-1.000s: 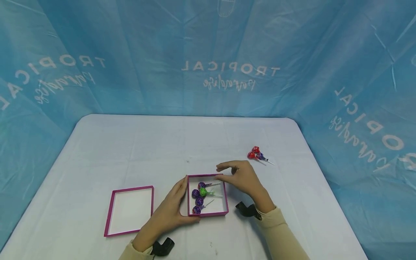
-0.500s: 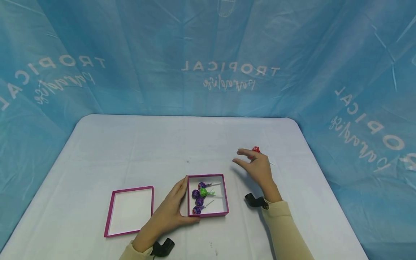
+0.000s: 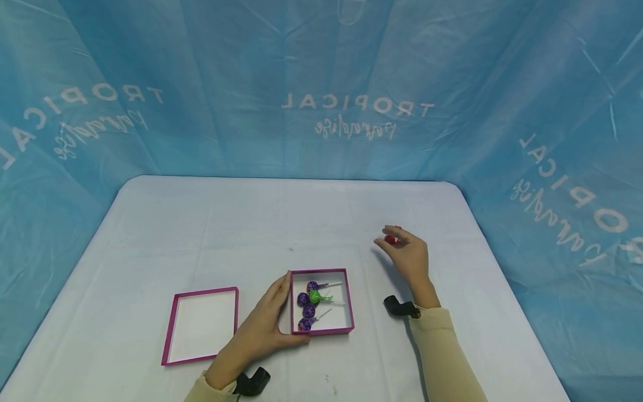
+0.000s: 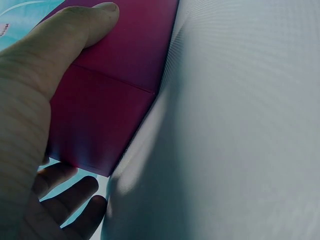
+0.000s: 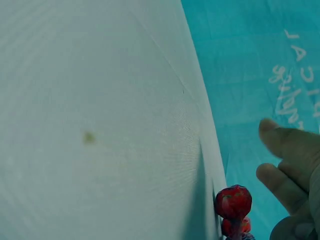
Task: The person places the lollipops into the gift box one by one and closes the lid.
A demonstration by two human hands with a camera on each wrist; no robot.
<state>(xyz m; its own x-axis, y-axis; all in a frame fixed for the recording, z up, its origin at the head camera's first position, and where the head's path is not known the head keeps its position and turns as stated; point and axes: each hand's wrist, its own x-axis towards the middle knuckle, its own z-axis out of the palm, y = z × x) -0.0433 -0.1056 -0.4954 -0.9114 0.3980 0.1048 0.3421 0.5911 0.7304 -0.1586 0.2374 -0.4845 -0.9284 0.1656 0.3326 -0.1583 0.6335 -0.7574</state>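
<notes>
My left hand (image 3: 268, 319) holds the left front corner of a square magenta-edged box (image 3: 331, 331), thumb along its front wall and fingers along the left one. In the left wrist view the thumb lies against the magenta wall (image 4: 132, 47). Inside the box are several purple-wrapped lollipops (image 3: 308, 311) and a green lollipop (image 3: 315, 296). At the back right, my right hand (image 3: 411, 257) hovers around red lollipops (image 3: 390, 240), thumb and fingers apart. A red lollipop (image 5: 233, 201) shows below the spread fingers in the right wrist view; the purple one there is mostly hidden.
A matching square lid (image 3: 168, 335) lies left of the box, inside up, partly behind my left forearm. White cloth (image 3: 281, 223) covers the table. Blue printed curtains (image 3: 321, 67) hang behind and on both sides.
My right hand has moved from the box's far right corner back and right to the red lollipops. The left hand and the box have stayed in place.
</notes>
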